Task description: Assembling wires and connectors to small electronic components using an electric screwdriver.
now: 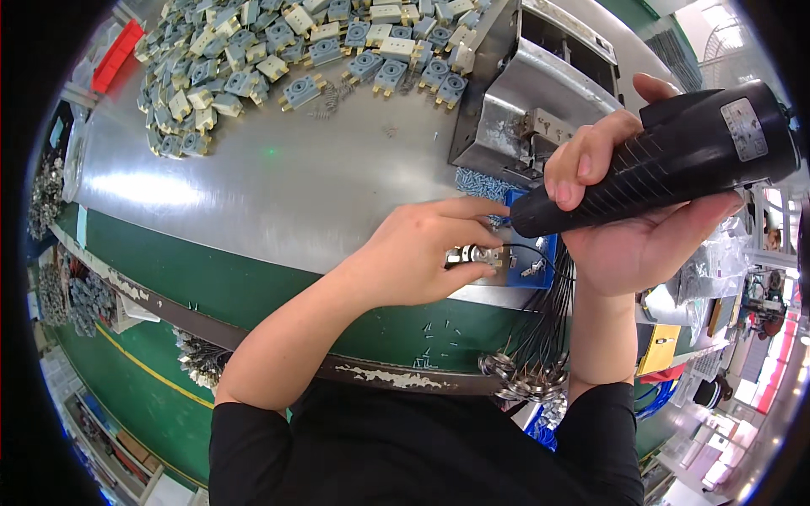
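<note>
My left hand (413, 253) is closed around a small metal fitting (469, 255), pinched between thumb and fingers just above the table. A black wire (540, 253) runs from beside the fitting to the right. In my right hand (629, 240) is a black electric screwdriver (666, 160), lying slantwise across the palm with the fingers over its body. Its narrower front end points left, close to my left fingertips; the bit is not visible. Below that end sits a blue tray (547, 271) with small metal pieces in it. A heap of small screws (483, 183) lies just behind.
Many grey and cream plastic blocks (390, 74) are piled at the back of the metal table (278, 194). A bent metal fixture (540, 93) stands at the back right. Black wires with round metal ends (527, 379) hang over the front edge. Loose screws (429, 329) dot the green surface.
</note>
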Motion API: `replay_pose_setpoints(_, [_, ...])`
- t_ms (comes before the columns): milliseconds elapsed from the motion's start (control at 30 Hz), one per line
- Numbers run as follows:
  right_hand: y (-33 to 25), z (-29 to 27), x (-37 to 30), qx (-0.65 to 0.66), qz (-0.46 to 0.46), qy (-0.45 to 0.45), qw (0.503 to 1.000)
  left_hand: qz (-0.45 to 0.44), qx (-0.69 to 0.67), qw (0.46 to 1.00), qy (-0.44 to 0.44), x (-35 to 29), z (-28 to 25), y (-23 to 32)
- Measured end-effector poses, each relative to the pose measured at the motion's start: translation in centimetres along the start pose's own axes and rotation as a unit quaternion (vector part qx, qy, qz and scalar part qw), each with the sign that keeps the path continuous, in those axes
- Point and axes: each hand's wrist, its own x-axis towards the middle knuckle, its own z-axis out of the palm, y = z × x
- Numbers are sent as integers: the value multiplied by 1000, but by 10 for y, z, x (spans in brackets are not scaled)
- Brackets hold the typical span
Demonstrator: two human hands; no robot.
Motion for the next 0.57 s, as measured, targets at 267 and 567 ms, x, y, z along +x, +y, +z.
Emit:
replay_pose_setpoints(267, [4, 0, -5, -1, -17, -37, 999, -4, -8, 1000, -12, 0, 0, 1])
replay_pose_setpoints(567, [5, -2, -8, -15, -26, -33, 999, 3, -4, 1000, -7, 0, 1, 0])
